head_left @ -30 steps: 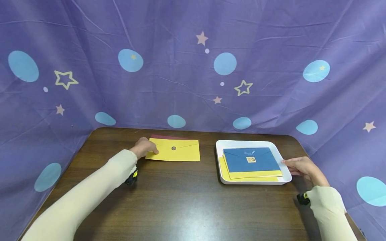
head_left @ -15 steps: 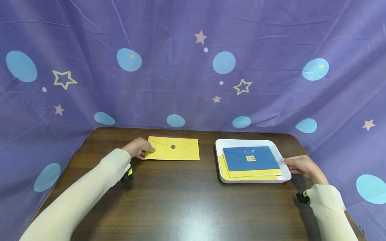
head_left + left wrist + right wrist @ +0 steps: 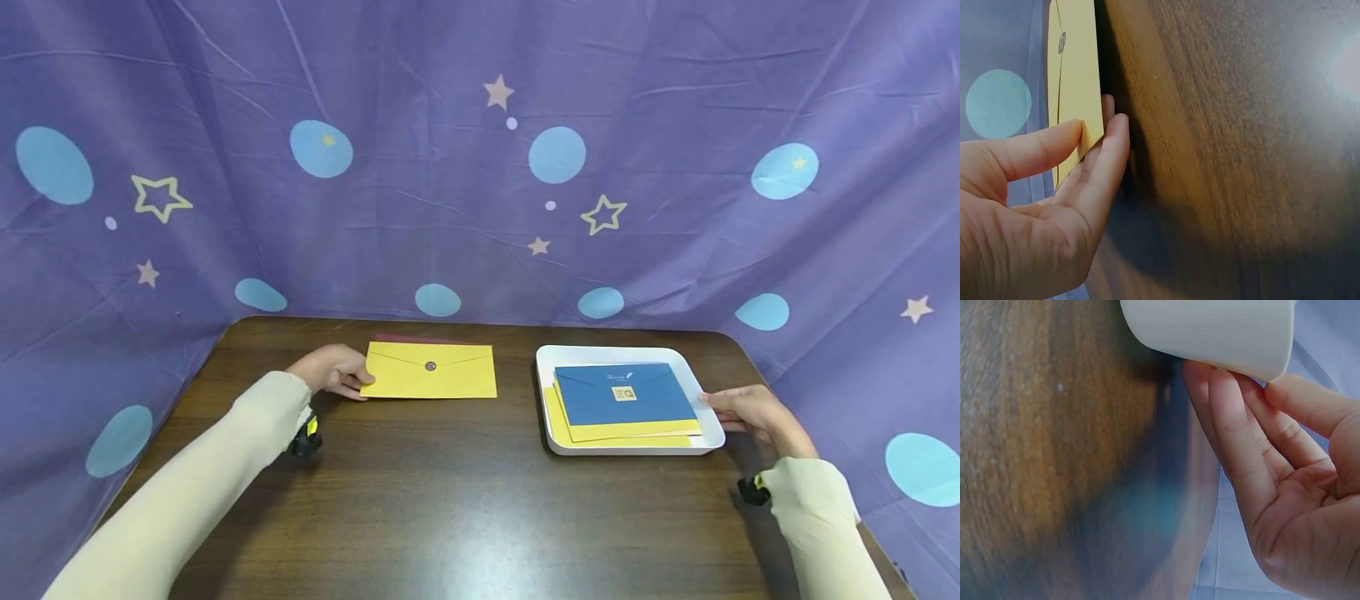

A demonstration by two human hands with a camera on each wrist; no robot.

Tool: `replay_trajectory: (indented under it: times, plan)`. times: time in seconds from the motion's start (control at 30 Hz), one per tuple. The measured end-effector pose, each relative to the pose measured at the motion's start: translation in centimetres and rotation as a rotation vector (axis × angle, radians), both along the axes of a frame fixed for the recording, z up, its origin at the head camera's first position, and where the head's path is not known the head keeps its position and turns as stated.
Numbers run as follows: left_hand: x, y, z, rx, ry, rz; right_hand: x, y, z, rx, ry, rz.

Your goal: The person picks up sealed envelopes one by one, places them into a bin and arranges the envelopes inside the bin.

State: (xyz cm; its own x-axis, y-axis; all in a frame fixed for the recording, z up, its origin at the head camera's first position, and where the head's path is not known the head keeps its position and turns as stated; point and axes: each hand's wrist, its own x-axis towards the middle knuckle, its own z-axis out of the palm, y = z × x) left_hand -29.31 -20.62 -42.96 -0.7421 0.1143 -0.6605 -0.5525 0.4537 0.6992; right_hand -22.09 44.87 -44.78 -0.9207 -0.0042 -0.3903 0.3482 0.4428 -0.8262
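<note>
A yellow envelope (image 3: pixel 431 377) with a dark round seal lies at the back left of the table, over a dark red envelope (image 3: pixel 408 338) that peeks out behind it. My left hand (image 3: pixel 335 372) pinches its left end, thumb on top and fingers below, as the left wrist view shows. To the right stands a white tray (image 3: pixel 547 358) holding a blue envelope (image 3: pixel 592 404) on top of yellow ones (image 3: pixel 557 421). The right hand (image 3: pixel 752 414) holds the tray's right end, with the thumb at the rim (image 3: pixel 1282 369) and the other fingertips against its underside.
The brown wooden table (image 3: pixel 450 492) reaches back to a purple curtain (image 3: pixel 450 200) with blue dots and stars. Curtain also hangs along both sides. A dark band device (image 3: pixel 306 439) sits at the left wrist.
My left hand has drawn back leftward from on top of the yellow envelope to its left edge. The right hand and the tray stay in place.
</note>
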Motion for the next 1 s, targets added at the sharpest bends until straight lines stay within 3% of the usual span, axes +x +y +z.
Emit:
replay_trajectory:
  times: [0.33, 0.67, 1.0]
  plan:
    - [0.1, -0.6, 0.0, 0.009, 0.015, -0.039, 0.2, 0.0, 0.0, 0.018, 0.005, -0.003]
    - [0.4, -1.5, -0.2, 0.070, 0.019, -0.136, 0.1, 0.0, -0.1, 0.021, -0.017, -0.021]
    - [0.5, -1.5, -0.4, 0.086, 0.052, -0.144, 0.0, 0.1, -0.1, 0.015, -0.014, -0.022]
